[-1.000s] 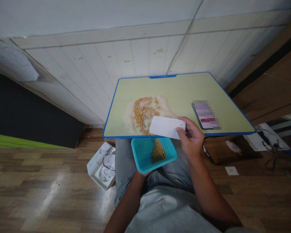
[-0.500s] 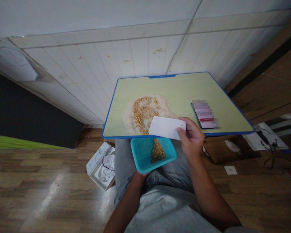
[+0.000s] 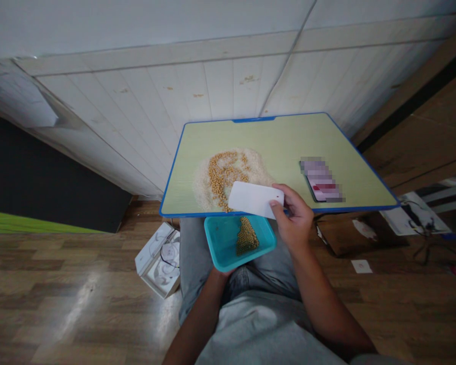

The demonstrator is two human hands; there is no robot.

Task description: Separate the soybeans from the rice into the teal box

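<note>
My right hand (image 3: pixel 295 220) grips a thin white plastic scraper (image 3: pixel 253 197), thumb on top, at the table's near edge. The scraper covers the near right part of a pile of white rice (image 3: pixel 256 162). Yellow soybeans (image 3: pixel 216 175) lie in and over the rice. Just below the edge is a teal plastic container (image 3: pixel 222 243), with more soybeans (image 3: pixel 248 237) gathered on its right side. My left hand (image 3: pixel 223 274) holds this container from beneath; its fingers are hidden under it.
The low table (image 3: pixel 289 139) has a blue rim and stands against a white panelled wall. A phone (image 3: pixel 321 180) lies on its right part. On the floor, an opened white box (image 3: pixel 161 263) sits left of my legs, and a cardboard box (image 3: pixel 349 235) is under the table's right side.
My right hand and the scraper have shifted slightly to the left along the near edge. The container and my left hand stay almost where they were.
</note>
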